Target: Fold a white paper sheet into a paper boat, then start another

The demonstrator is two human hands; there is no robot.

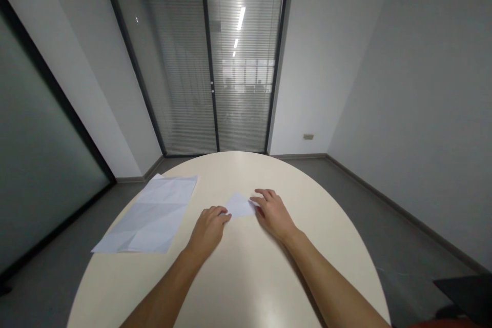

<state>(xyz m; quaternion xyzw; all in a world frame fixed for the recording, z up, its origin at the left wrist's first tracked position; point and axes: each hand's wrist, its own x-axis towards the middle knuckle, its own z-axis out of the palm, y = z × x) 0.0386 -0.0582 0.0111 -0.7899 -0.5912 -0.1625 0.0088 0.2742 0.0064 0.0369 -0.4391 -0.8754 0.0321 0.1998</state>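
Both forearms reach in from 6 o'clock over the round table (230,277). At its centre lies a small folded paper (239,205), pinned between the hands: the left hand (209,226) at the paper's 8 o'clock, fingers curled, tips on its near corner; the right hand (273,213) at 3 o'clock, spread flat on its edge. Uneven pressure could probably skew the crease or slide the paper on the smooth top. Creased sheets (154,215) lie at 10 o'clock.
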